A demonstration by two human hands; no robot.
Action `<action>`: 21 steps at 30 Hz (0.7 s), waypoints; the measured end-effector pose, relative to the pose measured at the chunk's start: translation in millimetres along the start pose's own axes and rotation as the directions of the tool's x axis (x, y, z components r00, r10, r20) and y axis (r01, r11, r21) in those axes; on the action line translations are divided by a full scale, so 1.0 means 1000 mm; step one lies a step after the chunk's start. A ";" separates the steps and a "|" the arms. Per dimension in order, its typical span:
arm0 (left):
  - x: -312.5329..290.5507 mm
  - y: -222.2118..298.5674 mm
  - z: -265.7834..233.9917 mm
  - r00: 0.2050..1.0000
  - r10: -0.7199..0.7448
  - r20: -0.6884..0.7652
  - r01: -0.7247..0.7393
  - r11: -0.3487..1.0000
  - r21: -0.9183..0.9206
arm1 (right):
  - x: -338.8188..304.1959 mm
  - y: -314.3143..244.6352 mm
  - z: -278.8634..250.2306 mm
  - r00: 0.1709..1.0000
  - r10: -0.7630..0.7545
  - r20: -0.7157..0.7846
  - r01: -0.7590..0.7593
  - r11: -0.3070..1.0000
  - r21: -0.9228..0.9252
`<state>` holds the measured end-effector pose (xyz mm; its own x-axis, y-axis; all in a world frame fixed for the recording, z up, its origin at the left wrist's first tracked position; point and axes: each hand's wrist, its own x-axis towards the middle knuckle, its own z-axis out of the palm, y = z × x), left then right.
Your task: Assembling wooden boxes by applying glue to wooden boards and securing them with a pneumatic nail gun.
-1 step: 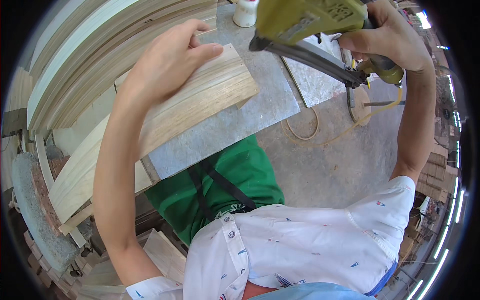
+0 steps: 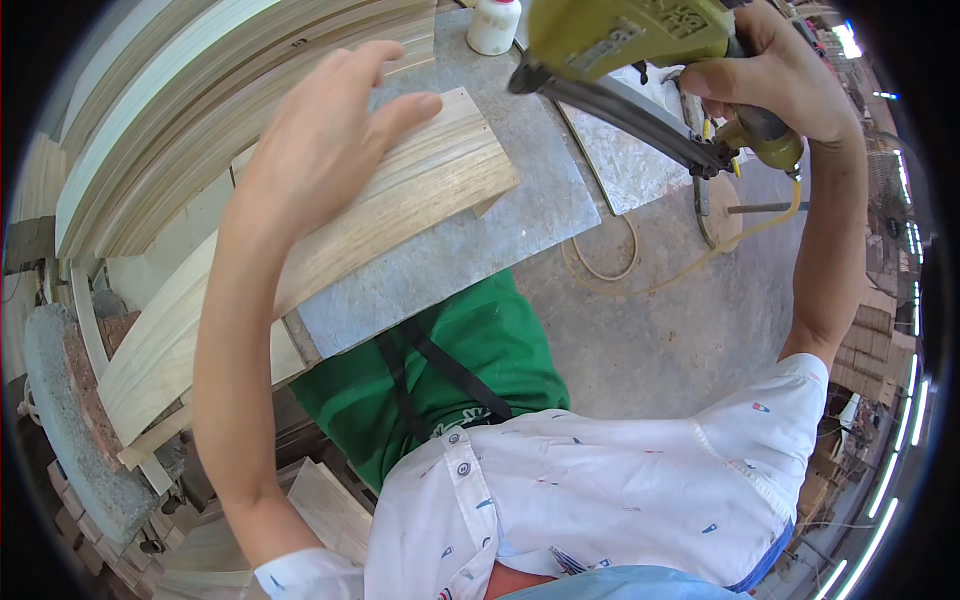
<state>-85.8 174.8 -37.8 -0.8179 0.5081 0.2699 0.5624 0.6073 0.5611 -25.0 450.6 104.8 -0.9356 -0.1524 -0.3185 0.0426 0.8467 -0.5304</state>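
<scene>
My right hand grips the handle of an olive-green nail gun, raised over the right side of the metal-topped table. A yellow air hose runs down from the handle's end. My left hand, somewhat blurred, is above the long pale wooden board piece with its thumb and fingers apart and nothing between them. The board assembly lies slanting across the table, its squared end toward the middle and small fastener marks near that end. Whether the left palm touches the wood is hard to see.
Long boards are stacked at the far left. A white bottle stands at the table's far side. Beside the grey metal sheet lies another pale scuffed panel. A stone-like block is at the left, and hose loops hang at the right.
My left hand has shifted slightly left, its thumb spreading wider from the fingers. The nail gun has moved a little to the right in my right hand.
</scene>
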 end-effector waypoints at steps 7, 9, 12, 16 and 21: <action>-0.169 0.035 -0.007 0.942 -0.332 -0.044 0.188 0.633 -0.751 | 0.045 0.121 0.051 0.908 -0.096 -0.407 -0.044 0.946 -0.321; -0.188 0.020 0.012 0.866 -0.499 0.005 0.269 0.458 -0.847 | 0.065 0.145 0.067 0.894 -0.181 -0.410 -0.030 0.889 -0.457; -0.201 0.002 0.023 0.731 -0.676 -0.093 0.014 0.151 -0.988 | 0.075 0.164 0.095 0.885 -0.093 -0.456 -0.160 0.859 -0.487; -0.185 -0.008 0.028 0.666 -0.700 -0.258 -0.293 0.072 -0.953 | 0.079 0.182 0.126 0.863 -0.088 -0.497 -0.209 0.834 -0.511; -0.166 -0.002 0.015 0.619 -0.704 -0.348 -0.317 0.181 -0.931 | 0.081 0.194 0.160 0.848 -0.176 -0.500 -0.157 0.818 -0.553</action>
<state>50.9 98.4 -95.1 -0.9445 -0.3256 0.0442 0.2485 -0.6195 0.7446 -36.7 521.2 -149.9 -0.9762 -0.0229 0.2159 -0.0123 0.9987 0.0504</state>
